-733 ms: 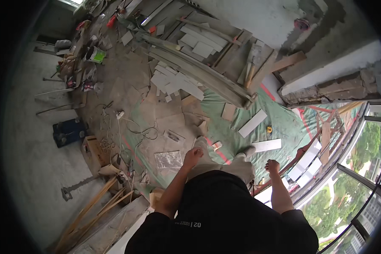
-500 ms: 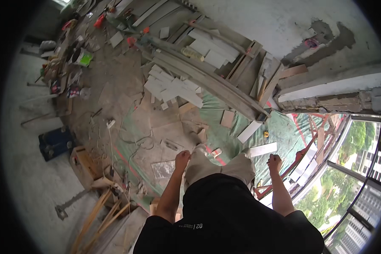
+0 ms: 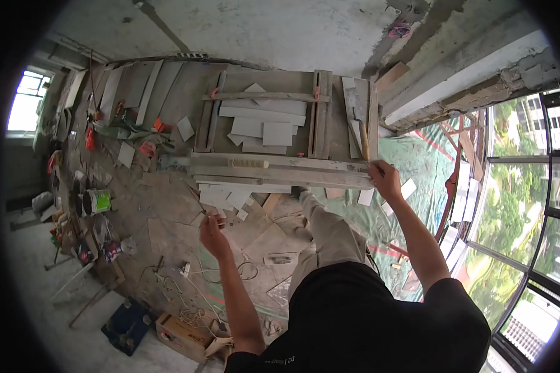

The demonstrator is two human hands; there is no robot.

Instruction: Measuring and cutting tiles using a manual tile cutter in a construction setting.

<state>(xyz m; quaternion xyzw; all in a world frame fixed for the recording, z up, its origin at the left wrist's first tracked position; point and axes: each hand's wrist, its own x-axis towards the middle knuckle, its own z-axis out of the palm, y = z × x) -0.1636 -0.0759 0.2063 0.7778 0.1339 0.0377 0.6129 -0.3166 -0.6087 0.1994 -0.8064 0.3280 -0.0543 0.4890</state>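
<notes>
My right hand (image 3: 386, 179) is at the right end of a long grey beam (image 3: 286, 175) along the near side of a low wooden bench. Its fingers curl at the beam's end; what they grip, if anything, is hidden. My left hand (image 3: 213, 236) hangs over the floor, left of my legs, below the bench's near edge. Its fingers are bent together, and anything held is too small to make out. A pale yellow ribbed cylinder (image 3: 249, 163) lies along the beam. White tile pieces (image 3: 277, 133) are stacked loosely on the bench, beneath a wooden crossbar (image 3: 267, 97).
More cut tiles (image 3: 221, 196) lie under the beam's near edge. A wooden-handled tool (image 3: 364, 143) rests at the bench's right. Cables (image 3: 199, 289), a cardboard box (image 3: 183, 336) and a blue case (image 3: 127, 326) stand lower left. Tall windows (image 3: 510, 199) line the right side.
My view has swung toward the bench, which now lies directly ahead. My right hand has reached forward to the beam's end. My left hand has moved out to the left, and one leg is stepping forward.
</notes>
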